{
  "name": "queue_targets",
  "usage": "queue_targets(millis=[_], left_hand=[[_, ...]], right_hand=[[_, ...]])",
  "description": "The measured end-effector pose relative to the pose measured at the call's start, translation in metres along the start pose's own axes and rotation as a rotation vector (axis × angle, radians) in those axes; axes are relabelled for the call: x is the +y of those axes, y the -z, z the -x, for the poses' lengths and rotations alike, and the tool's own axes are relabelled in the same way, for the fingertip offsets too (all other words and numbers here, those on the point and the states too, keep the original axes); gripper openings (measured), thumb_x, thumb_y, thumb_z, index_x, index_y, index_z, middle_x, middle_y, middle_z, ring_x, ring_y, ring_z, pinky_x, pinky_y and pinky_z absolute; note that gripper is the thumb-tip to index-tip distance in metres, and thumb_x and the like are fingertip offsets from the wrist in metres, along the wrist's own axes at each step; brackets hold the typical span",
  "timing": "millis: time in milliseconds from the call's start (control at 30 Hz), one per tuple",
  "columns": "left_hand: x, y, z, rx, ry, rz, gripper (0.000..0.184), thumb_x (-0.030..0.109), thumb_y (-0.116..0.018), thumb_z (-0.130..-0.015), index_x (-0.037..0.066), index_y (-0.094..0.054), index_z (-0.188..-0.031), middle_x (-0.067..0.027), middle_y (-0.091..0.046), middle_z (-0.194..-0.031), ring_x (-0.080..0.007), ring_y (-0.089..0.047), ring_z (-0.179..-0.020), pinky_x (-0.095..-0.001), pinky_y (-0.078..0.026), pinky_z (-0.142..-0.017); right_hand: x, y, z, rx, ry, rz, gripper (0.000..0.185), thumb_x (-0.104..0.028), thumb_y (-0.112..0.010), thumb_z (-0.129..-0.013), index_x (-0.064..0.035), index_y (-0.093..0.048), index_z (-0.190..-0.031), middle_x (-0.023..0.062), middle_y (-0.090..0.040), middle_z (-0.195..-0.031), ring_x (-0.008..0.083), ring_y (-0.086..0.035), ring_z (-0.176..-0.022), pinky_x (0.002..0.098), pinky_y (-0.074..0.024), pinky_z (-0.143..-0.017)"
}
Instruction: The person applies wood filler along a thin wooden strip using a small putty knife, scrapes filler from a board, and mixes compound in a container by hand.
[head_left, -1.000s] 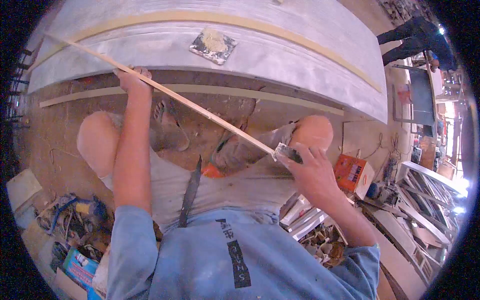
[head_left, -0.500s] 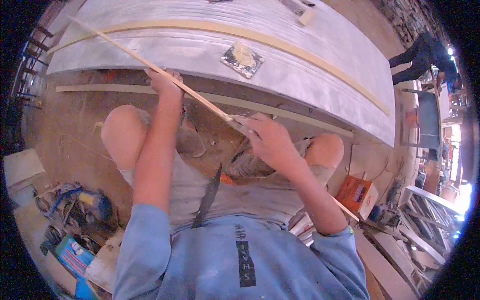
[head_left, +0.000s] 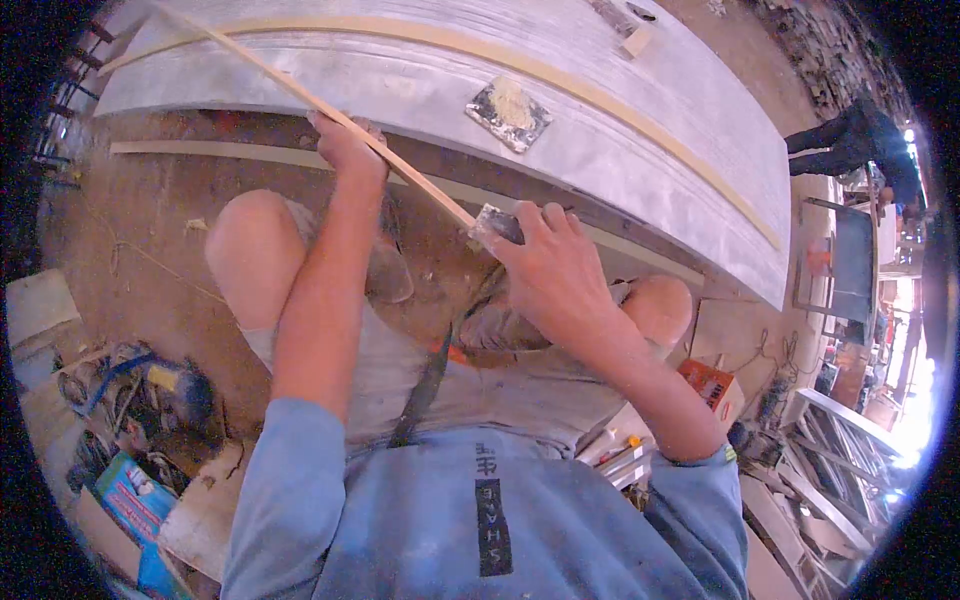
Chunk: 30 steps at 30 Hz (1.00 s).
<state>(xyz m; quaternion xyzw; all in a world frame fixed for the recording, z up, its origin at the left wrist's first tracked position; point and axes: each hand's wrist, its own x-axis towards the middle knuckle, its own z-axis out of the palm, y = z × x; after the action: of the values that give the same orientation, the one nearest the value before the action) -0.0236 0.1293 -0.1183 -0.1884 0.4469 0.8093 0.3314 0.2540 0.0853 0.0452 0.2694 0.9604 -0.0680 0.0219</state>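
A long thin wooden strip (head_left: 272, 72) slants from the upper left down to the middle of the view. My left hand (head_left: 348, 146) is wrapped round it near the front edge of the large pale panel (head_left: 400, 88). Nearer its lower part, my right hand (head_left: 548, 262) grips a small flat scraper (head_left: 499, 224) smeared with pale paste, its edge against the strip. On the panel lies a dark square plate (head_left: 532, 131) with a heap of beige paste (head_left: 512, 102). A second, flat strip (head_left: 590, 95) lies along the panel.
Another strip (head_left: 220, 150) is low behind my left arm. A red-orange box (head_left: 705, 383) and metal frames (head_left: 835, 450) are at the right. Cables and tools (head_left: 130, 395) lie at the left. Another person (head_left: 855, 140) bends over at the upper right.
My left hand has shifted right and slightly up in view with the strip. My right hand moved from the strip's lower end toward its middle, then turned so the scraper shows again.
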Motion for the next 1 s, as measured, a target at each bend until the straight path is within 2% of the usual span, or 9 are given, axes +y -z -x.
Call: queue_targets(millis=[367,500,567,700,767,833,900,967,1000], left_hand=[[0.002,-0.012,0.007,0.048,-0.053,-0.104,0.054,0.062,-0.035,-0.097,0.010,-0.045,-0.085,-0.0050,-0.044,-0.060,-0.0198,-0.041,-0.045,-0.0331,-0.036,-0.042],[0.000,-0.002,-0.009,-0.031,-0.023,-0.090,0.059,0.066,-0.031,-0.096,0.009,-0.045,-0.087,-0.0051,-0.042,-0.058,-0.0204,-0.040,-0.044,-0.0342,-0.034,-0.041],[0.002,0.003,-0.011,-0.104,0.012,-0.074,0.059,0.066,-0.030,-0.096,0.009,-0.044,-0.088,-0.0056,-0.041,-0.058,-0.0204,-0.039,-0.044,-0.0325,-0.032,-0.041],[0.000,0.002,-0.021,-0.073,-0.040,-0.127,0.059,0.065,-0.029,-0.096,0.009,-0.043,-0.088,-0.0055,-0.040,-0.057,-0.0204,-0.040,-0.044,-0.0328,-0.032,-0.040],[0.000,0.001,-0.021,-0.059,-0.044,-0.145,0.059,0.065,-0.027,-0.096,0.009,-0.042,-0.088,-0.0053,-0.040,-0.057,-0.0197,-0.040,-0.045,-0.0321,-0.031,-0.040],[0.001,0.003,-0.024,-0.057,-0.042,-0.158,0.059,0.066,-0.026,-0.096,0.010,-0.041,-0.088,-0.0052,-0.040,-0.058,-0.0194,-0.040,-0.045,-0.0318,-0.030,-0.040],[0.002,0.004,-0.022,-0.125,-0.065,-0.170,0.060,0.066,-0.020,-0.096,0.011,-0.040,-0.083,-0.0044,-0.039,-0.056,-0.0186,-0.036,-0.043,-0.0315,-0.028,-0.040],[0.003,0.001,-0.018,-0.171,-0.054,-0.167,0.063,0.069,-0.019,-0.095,0.011,-0.040,-0.079,-0.0035,-0.037,-0.054,-0.0183,-0.033,-0.043,-0.0316,-0.027,-0.040],[0.007,0.006,-0.016,-0.197,-0.052,-0.161,0.067,0.071,-0.018,-0.094,0.012,-0.040,-0.075,-0.0026,-0.034,-0.051,-0.0180,-0.031,-0.042,-0.0318,-0.026,-0.040]], right_hand=[[0.023,0.014,0.054,-0.141,-0.030,0.033,0.043,-0.010,-0.061,-0.075,-0.0125,-0.066,-0.117,0.0141,-0.054,-0.107,0.0324,-0.053,-0.102,0.0439,-0.0470,-0.086],[0.031,0.015,0.083,-0.127,-0.045,0.087,0.042,-0.012,-0.062,-0.075,-0.0135,-0.067,-0.117,0.0123,-0.053,-0.106,0.0309,-0.052,-0.100,0.0406,-0.0462,-0.085],[0.035,0.017,0.104,-0.220,-0.098,0.044,0.045,-0.007,-0.060,-0.076,-0.0154,-0.067,-0.121,0.0152,-0.051,-0.121,0.0315,-0.050,-0.104,0.0431,-0.0448,-0.089],[0.043,0.019,0.137,-0.204,-0.140,0.047,0.046,-0.007,-0.060,-0.075,-0.0163,-0.067,-0.120,0.0148,-0.051,-0.121,0.0317,-0.050,-0.102,0.0427,-0.0443,-0.089],[0.046,0.021,0.152,-0.275,-0.197,0.096,0.047,-0.014,-0.063,-0.075,-0.0187,-0.066,-0.122,0.0141,-0.053,-0.118,0.0336,-0.052,-0.108,0.0486,-0.0436,-0.090],[0.053,0.019,0.172,-0.279,-0.224,0.089,0.045,-0.015,-0.063,-0.076,-0.0192,-0.066,-0.121,0.0153,-0.053,-0.120,0.0360,-0.052,-0.110,0.0489,-0.0444,-0.090],[0.062,0.016,0.191,-0.279,-0.249,0.088,0.043,-0.016,-0.064,-0.077,-0.0197,-0.067,-0.120,0.0165,-0.054,-0.121,0.0385,-0.052,-0.112,0.0492,-0.0451,-0.091],[0.071,0.014,0.204,-0.296,-0.411,-0.094,0.036,-0.008,-0.059,-0.083,-0.0158,-0.069,-0.117,0.0144,-0.055,-0.117,0.0327,-0.055,-0.109,0.0425,-0.0446,-0.094],[0.075,0.013,0.208,-0.296,-0.396,-0.095,0.036,-0.008,-0.059,-0.083,-0.0158,-0.069,-0.117,0.0144,-0.055,-0.117,0.0327,-0.055,-0.109,0.0425,-0.0446,-0.094]])
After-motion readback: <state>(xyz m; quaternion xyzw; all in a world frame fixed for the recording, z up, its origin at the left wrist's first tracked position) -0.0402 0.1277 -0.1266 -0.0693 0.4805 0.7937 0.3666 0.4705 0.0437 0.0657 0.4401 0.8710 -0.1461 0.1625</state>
